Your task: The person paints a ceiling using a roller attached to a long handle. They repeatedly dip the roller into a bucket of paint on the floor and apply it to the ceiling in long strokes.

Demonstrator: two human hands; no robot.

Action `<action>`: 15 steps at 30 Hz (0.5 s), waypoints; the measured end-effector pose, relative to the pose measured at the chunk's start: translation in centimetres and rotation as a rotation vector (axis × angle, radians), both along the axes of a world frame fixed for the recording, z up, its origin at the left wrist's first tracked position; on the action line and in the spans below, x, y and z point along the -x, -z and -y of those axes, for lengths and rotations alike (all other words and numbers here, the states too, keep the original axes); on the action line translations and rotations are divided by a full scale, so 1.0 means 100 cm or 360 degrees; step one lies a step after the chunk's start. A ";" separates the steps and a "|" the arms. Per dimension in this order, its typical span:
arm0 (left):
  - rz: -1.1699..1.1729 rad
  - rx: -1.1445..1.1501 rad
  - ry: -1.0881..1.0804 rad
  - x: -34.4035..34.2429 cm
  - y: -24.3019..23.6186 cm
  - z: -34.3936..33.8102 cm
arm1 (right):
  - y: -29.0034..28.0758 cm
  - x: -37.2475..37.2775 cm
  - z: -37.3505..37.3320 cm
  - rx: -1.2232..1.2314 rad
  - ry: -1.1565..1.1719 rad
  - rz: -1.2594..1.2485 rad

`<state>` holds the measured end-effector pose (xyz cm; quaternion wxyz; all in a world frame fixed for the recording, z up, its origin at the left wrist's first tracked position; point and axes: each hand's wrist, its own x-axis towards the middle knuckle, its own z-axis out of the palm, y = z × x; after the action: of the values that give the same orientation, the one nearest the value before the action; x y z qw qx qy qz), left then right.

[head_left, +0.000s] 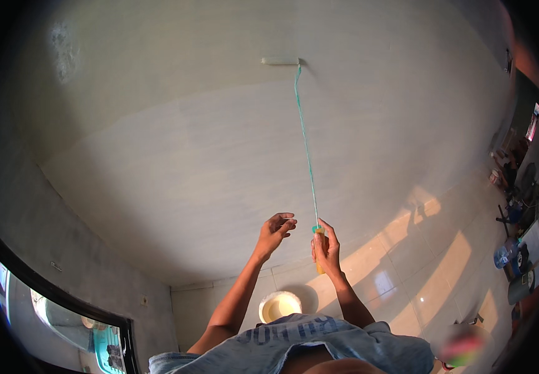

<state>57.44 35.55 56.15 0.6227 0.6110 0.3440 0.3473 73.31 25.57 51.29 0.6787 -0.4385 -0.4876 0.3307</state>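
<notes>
My right hand (325, 247) is wrapped round the yellowish handle of a long paint roller (307, 156). Its thin green-and-white rod rises up the wall to a pale roller sleeve, which lies against the wall near the top of the view. Raised to the left of the handle and apart from it, my left hand (274, 232) has its fingers curled together. A thin, pale, stick-like thing shows at those fingertips, too small to name. The wall (207, 156) has a lighter lower area and a darker, greyer upper area.
A round tub (280, 306) with a pale rim and cream-coloured contents stands on the tiled floor (400, 255) below my hands. Mixed items (519, 249) line the right side. A dark-framed opening (51, 280) is at the lower left. A blurred pink-and-green thing (463, 346) sits lower right.
</notes>
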 end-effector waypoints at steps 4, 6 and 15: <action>-0.0013 0.0007 0.0000 -0.002 -0.001 0.001 | -0.003 -0.006 0.003 -0.0043 -0.0030 0.0066; -0.0021 0.0008 0.0016 -0.002 -0.002 -0.001 | -0.022 -0.007 -0.010 -0.0014 -0.0003 0.0028; -0.0028 0.0046 0.0020 -0.004 -0.004 -0.005 | -0.030 -0.019 -0.029 -0.0036 0.0045 0.0034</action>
<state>57.82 36.09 56.51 0.6307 0.6071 0.3505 0.3330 75.18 28.43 54.32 0.6829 -0.4411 -0.4924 0.3109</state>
